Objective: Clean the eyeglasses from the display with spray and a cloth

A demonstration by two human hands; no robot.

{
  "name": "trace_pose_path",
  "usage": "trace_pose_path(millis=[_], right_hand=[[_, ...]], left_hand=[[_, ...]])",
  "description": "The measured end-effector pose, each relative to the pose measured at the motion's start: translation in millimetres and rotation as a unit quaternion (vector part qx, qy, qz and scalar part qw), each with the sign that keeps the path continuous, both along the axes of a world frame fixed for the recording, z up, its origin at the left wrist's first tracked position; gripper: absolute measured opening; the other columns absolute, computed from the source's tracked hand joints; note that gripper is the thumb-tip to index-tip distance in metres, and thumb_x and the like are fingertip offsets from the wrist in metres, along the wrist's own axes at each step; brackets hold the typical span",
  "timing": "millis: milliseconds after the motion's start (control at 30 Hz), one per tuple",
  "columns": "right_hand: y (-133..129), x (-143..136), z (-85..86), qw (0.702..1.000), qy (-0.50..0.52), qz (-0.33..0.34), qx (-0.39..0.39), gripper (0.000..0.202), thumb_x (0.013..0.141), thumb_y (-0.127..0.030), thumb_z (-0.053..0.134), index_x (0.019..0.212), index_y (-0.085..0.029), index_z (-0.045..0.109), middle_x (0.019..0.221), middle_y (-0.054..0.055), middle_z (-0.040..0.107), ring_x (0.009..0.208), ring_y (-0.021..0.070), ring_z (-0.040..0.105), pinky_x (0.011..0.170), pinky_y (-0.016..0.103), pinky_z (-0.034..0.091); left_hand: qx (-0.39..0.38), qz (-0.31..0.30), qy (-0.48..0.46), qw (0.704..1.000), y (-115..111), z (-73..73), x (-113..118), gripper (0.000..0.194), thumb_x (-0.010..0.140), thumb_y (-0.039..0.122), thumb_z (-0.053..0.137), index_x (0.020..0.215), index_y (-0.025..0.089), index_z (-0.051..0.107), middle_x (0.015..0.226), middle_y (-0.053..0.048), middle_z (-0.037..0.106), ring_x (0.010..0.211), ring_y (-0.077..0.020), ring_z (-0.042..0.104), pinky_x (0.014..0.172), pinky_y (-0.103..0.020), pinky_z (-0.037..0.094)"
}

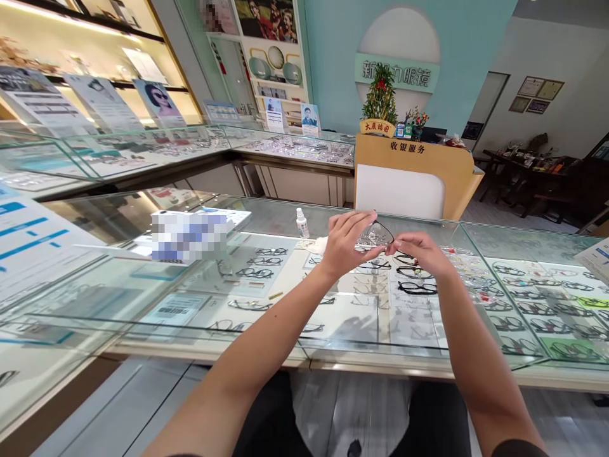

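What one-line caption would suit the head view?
Both hands hold dark-rimmed glasses above a glass display counter of eyeglass frames, a small white bottle standing nearby.

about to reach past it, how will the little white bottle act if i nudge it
The white bottle stands tall and narrow, so it could tip. The glass top looks smooth, so it might slide instead.

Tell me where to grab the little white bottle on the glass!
Probably best around the body of the little white bottle, below its narrower top. It stands upright, so its sides should be easy to pinch. Come from the left: a crumpled white thing lies close on its right.
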State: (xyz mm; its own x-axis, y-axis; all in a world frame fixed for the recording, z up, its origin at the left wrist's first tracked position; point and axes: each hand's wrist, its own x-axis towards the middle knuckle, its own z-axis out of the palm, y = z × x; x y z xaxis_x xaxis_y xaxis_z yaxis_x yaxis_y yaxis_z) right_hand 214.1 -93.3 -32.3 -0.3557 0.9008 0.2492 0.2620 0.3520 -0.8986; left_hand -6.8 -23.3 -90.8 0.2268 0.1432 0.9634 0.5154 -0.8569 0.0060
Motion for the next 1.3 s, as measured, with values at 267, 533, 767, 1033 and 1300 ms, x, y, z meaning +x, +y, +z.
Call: trace_pose_path(millis=[267, 533, 767, 1033, 1300], right_hand=[[-3, 16, 68.6, 0.983, -0.064, -0.077, 0.157, 0.048, 0.095, -0.071, 0.068, 0.093, -0.023, 0.077, 0.102, 0.006, 0.079, 0.099, 0.0229, 0.069, 0.097, 0.04, 0.054], [-43, 10, 131.5, 0.899, -0.092, -0.177, 0.389, 0.054, 0.093, -0.057, 0.078, 0.138, -0.031, 0.064, 0.145, 0.008, 0.069, 0.138, 0.0284, 0.065, 0.121, 0.053, 0.05], [-43, -25, 95.7, 0.852, -0.136, -0.277, 0.423, 0.057, 0.096, -0.062, 0.075, 0.142, -0.032, 0.061, 0.136, 0.009, 0.072, 0.123, 0.0298, 0.07, 0.108, 0.054, 0.057], [-44, -27, 93.7, 0.834, -0.151, -0.318, 0.425, 0.046, 0.099, -0.06, 0.073, 0.135, -0.032, 0.066, 0.122, 0.007, 0.077, 0.109, 0.0285, 0.073, 0.098, 0.05, 0.059], [-43, -29, 93.3, 0.817, -0.155, -0.352, 0.43, 0.041, 0.099, -0.059, 0.072, 0.129, -0.032, 0.069, 0.111, 0.006, 0.077, 0.1, 0.0279, 0.073, 0.094, 0.049, 0.058]], left_hand=[[-0.044, 0.069, -0.067, 0.994, -9, 52.2, -9, 0.066, 0.085, 0.075, 0.074, 0.128, 0.026, 0.069, 0.129, -0.012, 0.079, 0.124, -0.035, 0.072, 0.113, -0.054, 0.048], [-0.085, 0.07, -0.114, 0.987, -35, 152.2, -35, 0.062, 0.089, 0.072, 0.076, 0.133, 0.03, 0.062, 0.129, -0.009, 0.072, 0.128, -0.0346, 0.068, 0.11, -0.055, 0.056], [-0.041, 0.074, -0.153, 0.985, -46, 146.5, -41, 0.051, 0.088, 0.062, 0.083, 0.12, 0.026, 0.066, 0.111, -0.005, 0.076, 0.103, -0.0265, 0.075, 0.092, -0.044, 0.062], [-0.048, 0.085, -0.146, 0.985, -46, 142.5, -43, 0.046, 0.087, 0.059, 0.086, 0.117, 0.027, 0.069, 0.108, -0.004, 0.078, 0.095, -0.025, 0.076, 0.089, -0.043, 0.062], [-0.071, 0.105, -0.149, 0.981, -50, 140.1, -37, 0.046, 0.086, 0.06, 0.086, 0.111, 0.025, 0.07, 0.102, -0.003, 0.078, 0.092, -0.0237, 0.075, 0.087, -0.041, 0.063]])
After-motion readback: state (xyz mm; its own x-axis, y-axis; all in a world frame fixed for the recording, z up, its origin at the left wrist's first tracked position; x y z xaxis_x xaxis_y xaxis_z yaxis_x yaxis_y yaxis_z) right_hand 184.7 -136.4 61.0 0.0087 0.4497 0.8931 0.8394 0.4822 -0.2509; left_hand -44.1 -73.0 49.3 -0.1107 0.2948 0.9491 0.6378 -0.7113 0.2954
